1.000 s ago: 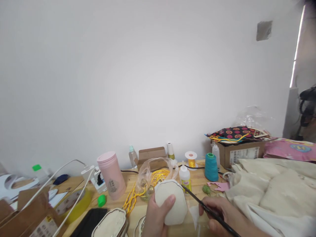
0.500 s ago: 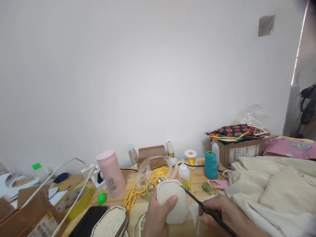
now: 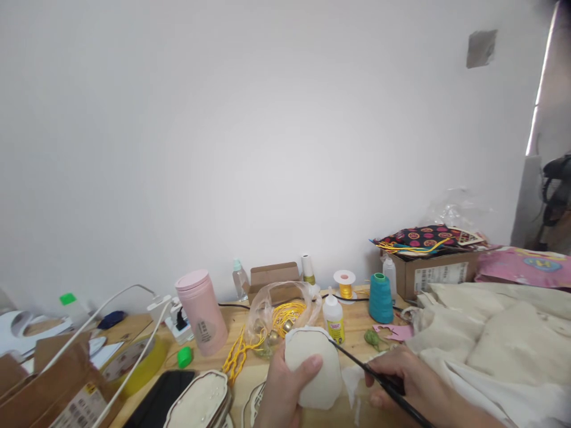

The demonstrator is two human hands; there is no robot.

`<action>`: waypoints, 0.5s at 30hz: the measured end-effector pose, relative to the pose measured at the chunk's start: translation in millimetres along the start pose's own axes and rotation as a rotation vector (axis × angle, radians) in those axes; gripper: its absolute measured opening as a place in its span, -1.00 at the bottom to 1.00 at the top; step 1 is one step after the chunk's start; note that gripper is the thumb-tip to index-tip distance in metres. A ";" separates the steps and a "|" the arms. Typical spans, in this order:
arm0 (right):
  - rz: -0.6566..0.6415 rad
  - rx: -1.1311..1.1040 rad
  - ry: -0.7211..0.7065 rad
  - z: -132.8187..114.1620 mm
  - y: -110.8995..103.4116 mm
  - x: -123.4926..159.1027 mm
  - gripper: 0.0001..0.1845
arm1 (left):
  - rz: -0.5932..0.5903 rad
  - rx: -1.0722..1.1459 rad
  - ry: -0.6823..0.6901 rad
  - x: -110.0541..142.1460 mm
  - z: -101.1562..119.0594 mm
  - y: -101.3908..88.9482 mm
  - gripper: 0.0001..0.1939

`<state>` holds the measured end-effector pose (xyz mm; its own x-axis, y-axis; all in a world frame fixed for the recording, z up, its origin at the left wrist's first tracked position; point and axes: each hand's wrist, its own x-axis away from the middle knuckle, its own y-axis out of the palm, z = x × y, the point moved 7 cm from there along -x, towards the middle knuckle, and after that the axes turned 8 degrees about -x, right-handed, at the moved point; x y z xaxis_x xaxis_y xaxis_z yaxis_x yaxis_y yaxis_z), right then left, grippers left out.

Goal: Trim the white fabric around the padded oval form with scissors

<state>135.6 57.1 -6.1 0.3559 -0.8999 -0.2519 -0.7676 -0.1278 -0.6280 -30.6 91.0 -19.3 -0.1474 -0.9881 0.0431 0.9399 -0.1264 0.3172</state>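
Note:
My left hand (image 3: 285, 389) grips a cream, scallop-edged flat piece (image 3: 314, 365) upright above the wooden table (image 3: 357, 324), thumb across its face. My right hand (image 3: 408, 380) holds a thin black brush (image 3: 379, 380), with the tip touching the piece's upper right edge. A small glue bottle (image 3: 333, 318) with a yellow label stands just behind the piece. More cream pieces (image 3: 200, 401) lie flat at the bottom left of my left hand.
A pink tumbler (image 3: 200, 312), a plastic bag of yellow cord (image 3: 279, 315), a teal thread cone (image 3: 380, 297), a gold spool (image 3: 345, 285) and cardboard boxes (image 3: 435, 270) stand along the wall. Cream fabric (image 3: 495, 342) is heaped at right. A black phone (image 3: 158, 395) and white cables (image 3: 111, 333) lie left.
The cream piece and both hands have shifted slightly right and down in view. The brush tip stays at the piece's upper right edge.

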 end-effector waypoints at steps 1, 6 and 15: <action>0.005 0.006 0.001 -0.6 -1.4 0.6 -0.59 | 0.000 0.002 0.003 -0.1 -0.1 -0.2 -0.51; 0.029 0.017 0.025 -4.7 -6.7 1.1 -0.61 | -0.022 0.008 0.006 0.5 -0.4 1.2 -0.53; -0.099 -0.329 0.061 15.4 17.7 1.7 -0.55 | 0.015 0.030 0.004 3.0 5.4 0.9 -0.53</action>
<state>130.8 59.7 -29.0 0.4125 -0.8984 -0.1508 -0.8651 -0.3345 -0.3738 -31.8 88.4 -13.8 -0.1320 -0.9902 0.0446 0.9325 -0.1088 0.3444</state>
